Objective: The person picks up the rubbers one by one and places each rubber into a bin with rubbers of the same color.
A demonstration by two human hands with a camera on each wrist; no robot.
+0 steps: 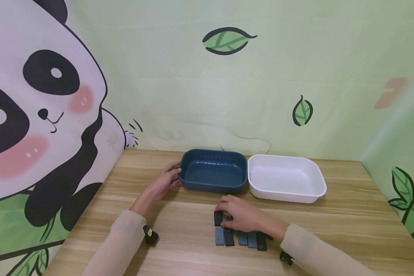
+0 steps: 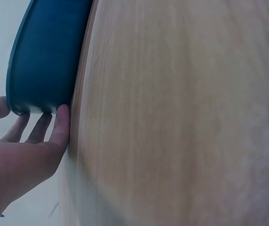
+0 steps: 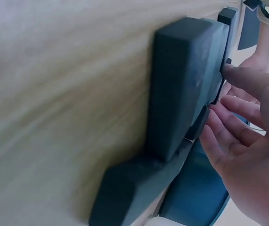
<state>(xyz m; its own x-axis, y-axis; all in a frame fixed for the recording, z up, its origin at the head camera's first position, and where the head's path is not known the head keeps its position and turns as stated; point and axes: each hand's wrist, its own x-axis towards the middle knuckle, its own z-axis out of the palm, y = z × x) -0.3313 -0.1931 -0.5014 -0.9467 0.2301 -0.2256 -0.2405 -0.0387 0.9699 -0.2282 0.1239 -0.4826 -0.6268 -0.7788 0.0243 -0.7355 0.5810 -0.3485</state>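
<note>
My left hand (image 1: 163, 182) rests at the left end of a dark blue plastic bin (image 1: 214, 188), fingertips on its end wall and thumb by the rim. In the left wrist view these fingers (image 2: 61, 127) reach up to the bin's wall. Over a group of small flat rectangular blocks, my right hand (image 1: 243, 214) pinches a black block (image 1: 218, 219) between thumb and fingertips. Below it lie a grey-blue block (image 1: 219, 236) and another black one (image 1: 229, 237). Several more blocks lie partly hidden under this hand, and a dark block (image 3: 172, 84) stands out close up in the right wrist view.
A white plastic bin (image 1: 286, 197) stands right beside the blue one, near the back of the wooden table (image 1: 183, 234). Behind is a green cloth wall (image 1: 179, 96) printed with a panda and leaves. Both wrists wear small black devices, one (image 1: 151, 235) on the left.
</note>
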